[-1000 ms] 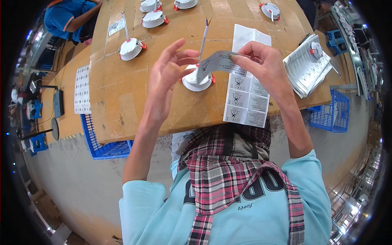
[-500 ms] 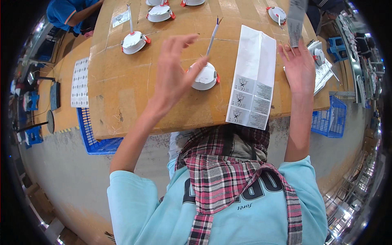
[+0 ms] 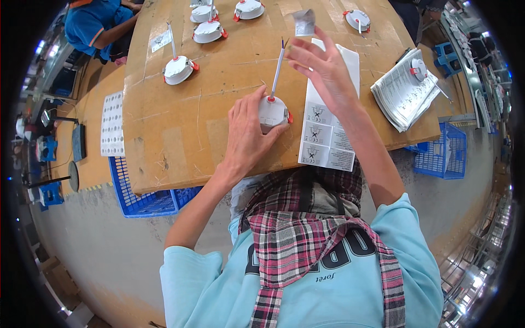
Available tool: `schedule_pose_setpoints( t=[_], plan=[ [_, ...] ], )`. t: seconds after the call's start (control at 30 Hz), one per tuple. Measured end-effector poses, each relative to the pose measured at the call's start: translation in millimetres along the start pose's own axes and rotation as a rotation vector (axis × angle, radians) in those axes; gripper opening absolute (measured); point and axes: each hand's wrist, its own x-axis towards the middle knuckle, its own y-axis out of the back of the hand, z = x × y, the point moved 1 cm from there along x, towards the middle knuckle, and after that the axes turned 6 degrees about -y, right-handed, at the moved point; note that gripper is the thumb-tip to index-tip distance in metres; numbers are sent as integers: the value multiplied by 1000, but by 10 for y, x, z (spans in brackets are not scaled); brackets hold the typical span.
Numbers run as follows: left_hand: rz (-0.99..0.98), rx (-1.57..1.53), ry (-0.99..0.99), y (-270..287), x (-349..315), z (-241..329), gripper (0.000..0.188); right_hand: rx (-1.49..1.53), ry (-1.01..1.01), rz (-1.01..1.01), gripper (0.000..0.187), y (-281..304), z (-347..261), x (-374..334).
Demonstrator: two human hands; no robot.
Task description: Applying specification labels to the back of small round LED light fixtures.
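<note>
My left hand (image 3: 249,128) is wrapped round the side of a white round downlight (image 3: 273,111) on the table, thumb at its near edge. A white cable (image 3: 278,74) with bare wire ends stands up from the lamp, and a red-tipped spring clip sits at its right side. My right hand (image 3: 328,71) is raised above the label sheet, right of the cable. A small grey printed label (image 3: 304,23) hangs at its fingertips; whether it is pinched or stuck on is hard to see. Beneath lies the white label sheet (image 3: 328,139), its near part printed.
More downlights stand toward the far left, one being this downlight (image 3: 178,70); another downlight (image 3: 357,21) lies far right. At right, a stack of printed papers (image 3: 402,93) carries a lamp. Blue crates (image 3: 145,205) sit below the table (image 3: 191,142). A person in blue (image 3: 93,27) is far left.
My left hand has come down onto the downlight and closed round it. My right hand has swung left with the label, from beside the papers to over the label sheet.
</note>
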Motion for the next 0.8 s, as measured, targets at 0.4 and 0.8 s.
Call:
schedule_pose_setpoints(
  t=[0.4, 0.8],
  plan=[
    [63, -208, -240, 67, -34, 95, 91, -184, -152, -85, 73, -11, 141, 225],
    [77, -229, -183, 37, -17, 58, 88, -478, -20, 18, 80, 65, 46, 287]
  ],
)
